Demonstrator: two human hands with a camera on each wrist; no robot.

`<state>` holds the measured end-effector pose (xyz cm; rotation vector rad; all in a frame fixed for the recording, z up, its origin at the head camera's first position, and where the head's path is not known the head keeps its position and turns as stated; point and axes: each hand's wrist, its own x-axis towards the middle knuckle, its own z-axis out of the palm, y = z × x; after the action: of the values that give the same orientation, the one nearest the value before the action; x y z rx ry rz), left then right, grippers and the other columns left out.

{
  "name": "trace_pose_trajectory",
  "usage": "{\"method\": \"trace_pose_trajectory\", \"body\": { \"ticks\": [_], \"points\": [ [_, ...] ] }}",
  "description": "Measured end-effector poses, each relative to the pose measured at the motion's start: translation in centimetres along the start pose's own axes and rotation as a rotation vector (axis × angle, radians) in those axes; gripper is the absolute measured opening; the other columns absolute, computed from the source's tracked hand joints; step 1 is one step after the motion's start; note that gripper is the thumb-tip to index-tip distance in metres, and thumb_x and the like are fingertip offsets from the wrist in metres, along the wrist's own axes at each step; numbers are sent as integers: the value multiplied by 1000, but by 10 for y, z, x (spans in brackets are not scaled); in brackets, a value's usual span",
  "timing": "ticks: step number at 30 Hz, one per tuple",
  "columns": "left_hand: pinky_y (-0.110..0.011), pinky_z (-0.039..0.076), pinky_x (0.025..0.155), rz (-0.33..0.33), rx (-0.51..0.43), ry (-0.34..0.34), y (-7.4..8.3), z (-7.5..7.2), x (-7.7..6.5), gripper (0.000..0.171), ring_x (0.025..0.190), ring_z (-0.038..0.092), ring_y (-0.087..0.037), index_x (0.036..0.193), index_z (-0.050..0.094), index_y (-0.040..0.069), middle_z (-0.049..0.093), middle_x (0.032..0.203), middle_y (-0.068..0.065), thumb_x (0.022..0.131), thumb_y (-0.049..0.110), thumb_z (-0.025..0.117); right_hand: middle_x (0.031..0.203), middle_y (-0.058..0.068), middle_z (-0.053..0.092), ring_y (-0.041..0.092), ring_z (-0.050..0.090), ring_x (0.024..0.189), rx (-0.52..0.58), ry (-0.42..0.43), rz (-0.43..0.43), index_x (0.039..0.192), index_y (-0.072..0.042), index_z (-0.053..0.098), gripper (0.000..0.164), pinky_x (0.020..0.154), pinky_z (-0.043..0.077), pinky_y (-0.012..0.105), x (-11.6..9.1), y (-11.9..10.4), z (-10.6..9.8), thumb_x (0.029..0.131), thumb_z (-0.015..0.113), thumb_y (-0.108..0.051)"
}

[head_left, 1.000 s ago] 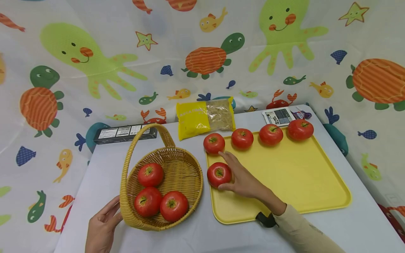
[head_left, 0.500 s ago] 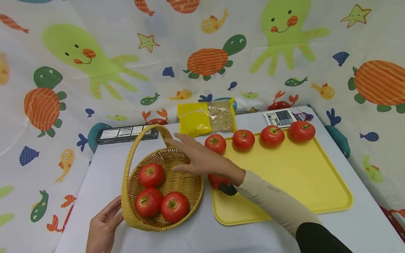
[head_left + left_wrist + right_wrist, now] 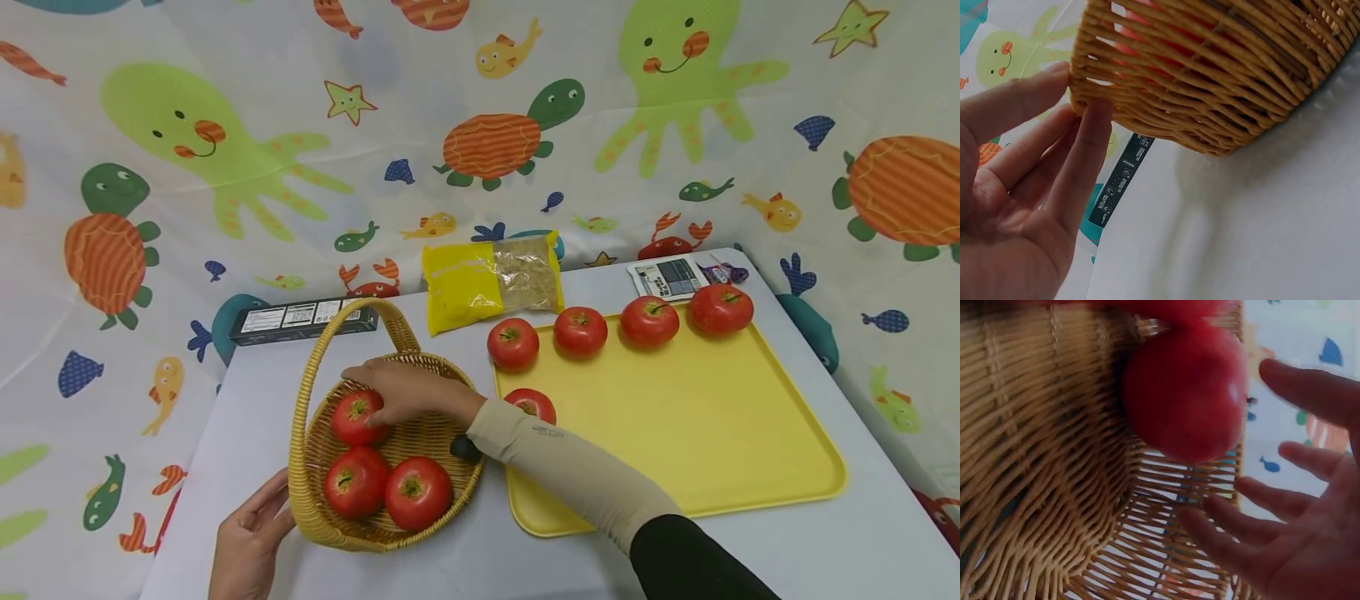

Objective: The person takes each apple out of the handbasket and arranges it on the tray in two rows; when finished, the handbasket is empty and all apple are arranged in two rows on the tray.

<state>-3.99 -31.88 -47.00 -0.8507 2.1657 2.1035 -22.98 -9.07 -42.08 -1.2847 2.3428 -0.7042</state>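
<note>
A wicker basket (image 3: 465, 492) with an arched handle holds three red apples. My right hand (image 3: 408, 392) reaches into it, fingers spread over the rearmost apple (image 3: 356, 419). In the right wrist view, that hand (image 3: 1285, 519) is beside a red apple (image 3: 1188, 394), with a gap between thumb and apple. My left hand (image 3: 251, 533) touches the basket's left side with extended fingertips; the left wrist view shows those fingertips (image 3: 1099, 115) against the woven wall (image 3: 1210, 94). On the yellow tray (image 3: 690, 425) an apple (image 3: 531, 404) is partly covered by my right sleeve.
Several apples line the tray's back edge, among them one at the corner (image 3: 513, 343). Behind the tray lie a yellow food packet (image 3: 465, 287) and a white sachet (image 3: 667, 277). A long black box (image 3: 307, 321) lies behind the basket. A sea-animal printed cloth (image 3: 480, 150) hangs behind the table.
My right hand has moved left from the apple at the tray's left edge, across into the basket. The apples stay where they were, and my left hand has kept its place at the basket.
</note>
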Motion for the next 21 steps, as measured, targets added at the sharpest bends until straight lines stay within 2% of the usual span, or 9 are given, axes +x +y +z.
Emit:
{"method": "trace_pose_trajectory", "body": {
  "ticks": [4,8,12,17,21],
  "points": [
    [-14,56,90,-3,5,-4,0,-1,0,48,107,61,11,129,68,23,68,112,25,88,1,79,151,5,49,14,44,139,7,-27,-8,157,-13,39,74,114,36,18,8,5,11,93,76,-21],
    [-15,56,90,0,4,-15,-1,-1,1,48,108,61,11,131,67,22,68,113,25,88,1,78,148,4,51,13,46,135,47,-54,-8,156,-12,39,76,112,37,17,11,11,20,90,78,-15],
    [-16,56,90,8,-8,-21,-2,0,1,45,108,62,10,124,70,26,68,113,23,88,0,78,146,4,51,13,48,130,112,-86,9,157,-16,37,82,108,41,19,11,15,27,88,80,-13],
    [-17,57,90,40,-21,-26,-2,2,1,46,109,63,8,126,70,22,69,114,22,88,-3,77,146,5,47,13,48,128,138,-101,56,159,-24,34,86,105,44,23,12,15,32,88,82,-17],
    [-17,57,91,42,-21,-13,-2,3,1,47,109,63,7,127,70,20,69,114,21,88,-3,77,145,5,50,13,50,127,139,-82,34,156,-18,37,83,106,43,20,14,16,32,87,83,-16]
  ]
}}
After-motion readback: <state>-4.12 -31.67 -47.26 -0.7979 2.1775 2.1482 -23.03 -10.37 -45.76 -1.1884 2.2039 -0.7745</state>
